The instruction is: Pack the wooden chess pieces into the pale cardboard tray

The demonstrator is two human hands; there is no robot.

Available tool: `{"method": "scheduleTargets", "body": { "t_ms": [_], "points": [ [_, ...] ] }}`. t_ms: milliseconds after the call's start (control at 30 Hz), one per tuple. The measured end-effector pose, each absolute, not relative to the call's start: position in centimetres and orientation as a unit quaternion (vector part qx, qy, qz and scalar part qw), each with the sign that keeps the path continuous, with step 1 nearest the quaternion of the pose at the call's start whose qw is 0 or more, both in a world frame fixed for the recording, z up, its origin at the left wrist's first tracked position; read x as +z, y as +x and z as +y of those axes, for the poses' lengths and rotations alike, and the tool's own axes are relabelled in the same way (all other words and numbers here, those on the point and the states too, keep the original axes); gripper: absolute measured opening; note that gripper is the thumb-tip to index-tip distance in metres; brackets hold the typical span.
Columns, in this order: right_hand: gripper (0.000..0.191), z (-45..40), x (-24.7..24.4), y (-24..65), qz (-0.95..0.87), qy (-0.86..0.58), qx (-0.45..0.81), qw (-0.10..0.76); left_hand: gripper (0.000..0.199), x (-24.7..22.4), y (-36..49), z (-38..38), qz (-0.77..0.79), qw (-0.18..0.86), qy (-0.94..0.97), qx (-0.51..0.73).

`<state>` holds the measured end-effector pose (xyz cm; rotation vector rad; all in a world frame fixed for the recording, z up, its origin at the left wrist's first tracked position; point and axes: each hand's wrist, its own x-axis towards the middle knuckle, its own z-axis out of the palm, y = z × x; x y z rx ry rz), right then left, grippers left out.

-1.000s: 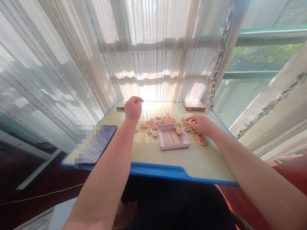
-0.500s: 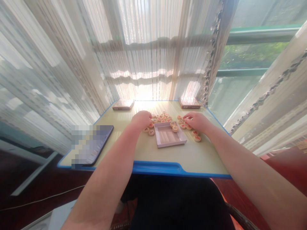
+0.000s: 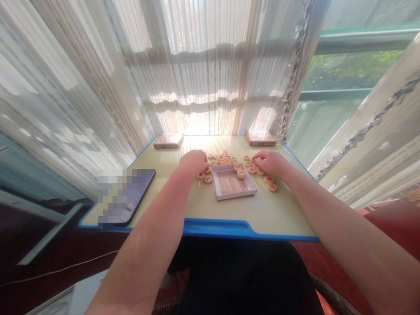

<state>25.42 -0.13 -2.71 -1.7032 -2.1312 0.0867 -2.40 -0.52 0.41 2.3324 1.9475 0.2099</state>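
Your left hand reaches down beside the left end of the scattered round pale wooden pieces with red or black characters, its fingers curled; you cannot tell whether it pinches one. Your right hand bends thumb and fingers over the right-hand group of pieces, and its grip is likewise too small to make out.

Between your hands sits a shallow white square open tray, two pieces at its far right corner; the rest of its floor shows bare. Most pieces cluster along and beyond its far wall.

You have open room on the pale yellow desk from the tray to the blue front edge. A dark flat tablet-like device, partly blurred out, lies near the left edge. Two flat brown-sided boxes, one left and one right, mark the far corners, just before the sheer white curtain.
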Motion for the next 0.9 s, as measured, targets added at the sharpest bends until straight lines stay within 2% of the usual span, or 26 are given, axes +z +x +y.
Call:
{"method": "scheduleTargets", "body": {
  "t_ms": [67, 200, 300, 367, 433, 533, 633, 733, 900],
  "points": [
    [0.031, -0.1, -2.7, 25.5, -0.764, -0.609, 0.034, 0.209, 0.009, 0.4, -2.3, -0.5, 0.643, 0.057, 0.759, 0.084],
    [0.031, 0.0, -2.8, 25.7, -0.767, -0.606, 0.027, 0.212, 0.02, 0.1, -2.2, -0.2, 0.631, 0.065, 0.762, 0.134],
    [0.03, 0.0, -2.9, 25.7, -0.766, -0.605, 0.028, 0.217, 0.015, 0.3, -1.8, -0.3, 0.61, 0.062, 0.76, 0.218],
    [0.03, 0.0, -3.0, 25.6, -0.767, -0.602, 0.03, 0.22, 0.017, 0.6, -1.2, -0.7, 0.573, 0.115, 0.753, 0.302],
    [0.029, 0.0, -3.0, 25.5, -0.773, -0.591, 0.029, 0.227, 0.021, 1.0, -0.5, -1.4, 0.525, 0.211, 0.749, 0.346],
    [0.026, -0.4, -2.8, 25.2, -0.789, -0.559, 0.022, 0.256, 0.023, 1.0, 0.5, -2.2, 0.476, 0.314, 0.757, 0.318],
    [0.025, -1.4, -2.0, 24.5, -0.808, -0.517, 0.03, 0.281, 0.021, 0.5, 1.2, -2.3, 0.474, 0.305, 0.775, 0.284],
    [0.038, -2.4, -1.1, 24.1, -0.814, -0.509, 0.109, 0.257, 0.02, -0.1, 1.4, -1.9, 0.476, 0.265, 0.785, 0.295],
    [0.088, -3.2, -0.3, 24.6, -0.819, -0.505, 0.237, 0.138, 0.022, 0.0, 1.3, -1.8, 0.468, 0.271, 0.78, 0.314]
  ]
}}
